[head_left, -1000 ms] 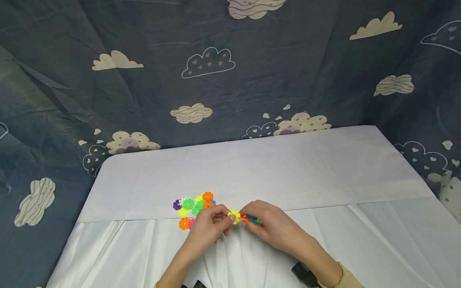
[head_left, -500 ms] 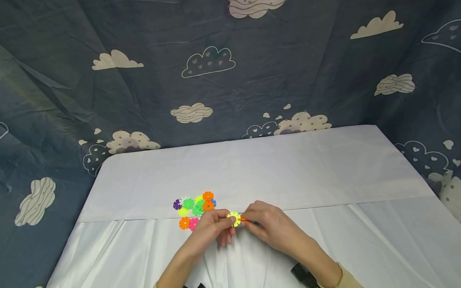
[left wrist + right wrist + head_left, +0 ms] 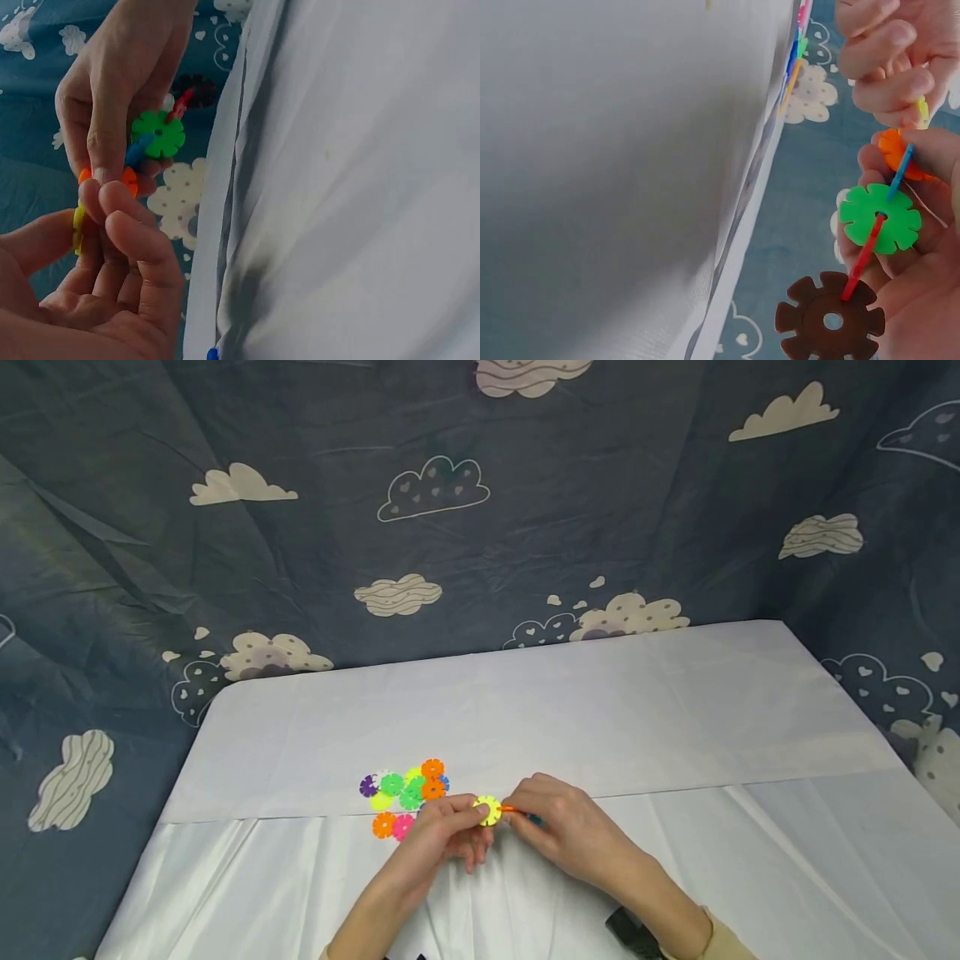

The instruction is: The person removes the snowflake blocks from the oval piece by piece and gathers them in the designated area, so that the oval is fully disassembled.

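My left hand [image 3: 447,833] pinches a yellow notched flower disc [image 3: 491,811] between thumb and fingers. My right hand [image 3: 566,827] grips an orange notched disc [image 3: 891,150] edge-on against the yellow one; fingers partly hide where they meet. From the orange disc runs a chain of interlocked discs: a blue one [image 3: 901,172], a green one [image 3: 901,226], a red one [image 3: 864,259] and a dark brown one [image 3: 801,322] at the end, hanging under the right palm in the right wrist view.
Left of the hands, loose flower discs lie on the white-covered table [image 3: 675,718]: orange [image 3: 432,768], green [image 3: 392,784], purple [image 3: 368,786] and pink [image 3: 402,827] among them. A dark cloud-print cloth [image 3: 322,552] hangs behind. A black object [image 3: 632,932] shows beneath the right forearm.
Both hands stay almost in place. The left hand's lower fingers have spread downward, and the yellow disc has shifted slightly; the chain's blue and green parts are now mostly hidden behind the right hand.
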Available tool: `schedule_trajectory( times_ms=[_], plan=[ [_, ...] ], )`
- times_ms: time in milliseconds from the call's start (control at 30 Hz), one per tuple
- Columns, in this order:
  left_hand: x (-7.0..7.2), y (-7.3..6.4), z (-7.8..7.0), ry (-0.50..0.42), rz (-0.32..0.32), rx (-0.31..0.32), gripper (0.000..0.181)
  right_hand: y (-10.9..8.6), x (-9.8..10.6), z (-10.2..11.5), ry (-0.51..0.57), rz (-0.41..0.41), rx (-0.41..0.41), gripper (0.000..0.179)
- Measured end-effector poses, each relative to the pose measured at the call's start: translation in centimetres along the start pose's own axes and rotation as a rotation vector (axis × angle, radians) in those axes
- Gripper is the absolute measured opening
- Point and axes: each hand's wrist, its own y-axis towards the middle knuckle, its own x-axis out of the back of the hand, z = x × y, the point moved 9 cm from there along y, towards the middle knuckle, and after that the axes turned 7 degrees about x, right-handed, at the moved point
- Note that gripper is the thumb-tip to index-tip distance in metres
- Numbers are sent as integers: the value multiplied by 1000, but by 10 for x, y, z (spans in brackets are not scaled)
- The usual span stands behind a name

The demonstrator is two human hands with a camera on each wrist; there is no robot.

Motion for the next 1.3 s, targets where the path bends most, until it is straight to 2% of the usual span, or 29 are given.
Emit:
schedule_trajectory(
  times_ms=[100, 167, 267, 367, 500, 633, 733, 833, 933, 1033, 1167, 1233, 1300],
  plan=[
    [7, -2, -4, 19, -31, -6, 31, -1, 0, -2, -21, 7, -15, 4],
    [17, -4, -11, 69, -107, -36, 28, -1, 2, -4, -34, 5, -24, 6],
    [39, -10, -24, 199, -288, -92, 26, -1, 3, -7, -45, 16, -55, 7],
    [62, -19, -34, 346, -483, -117, 25, -1, 2, -8, -44, 36, -86, 8],
    [85, -26, -40, 533, -654, -112, 19, -2, 0, -10, -43, 65, -113, 9],
    [99, -32, -45, 704, -773, -121, 13, -2, -2, -10, -43, 77, -117, 10],
    [106, -34, -48, 752, -814, -137, 17, -3, -2, -10, -44, 80, -116, 10],
    [108, -36, -53, 762, -830, -169, 20, -3, -3, -10, -40, 82, -111, 12],
    [98, -36, -56, 755, -785, -223, 19, -3, -4, -10, -36, 93, -104, 13],
    [76, -33, -58, 772, -678, -278, 15, -3, -6, -9, -32, 111, -98, 12],
    [35, -28, -54, 832, -504, -341, 13, -3, -8, -7, -17, 118, -71, 11],
    [17, -26, -50, 878, -440, -378, 12, -3, -9, -6, -1, 112, -56, 10],
    [2, -27, -48, 931, -405, -433, 10, -3, -10, -6, 17, 110, -53, 10]
  ],
)
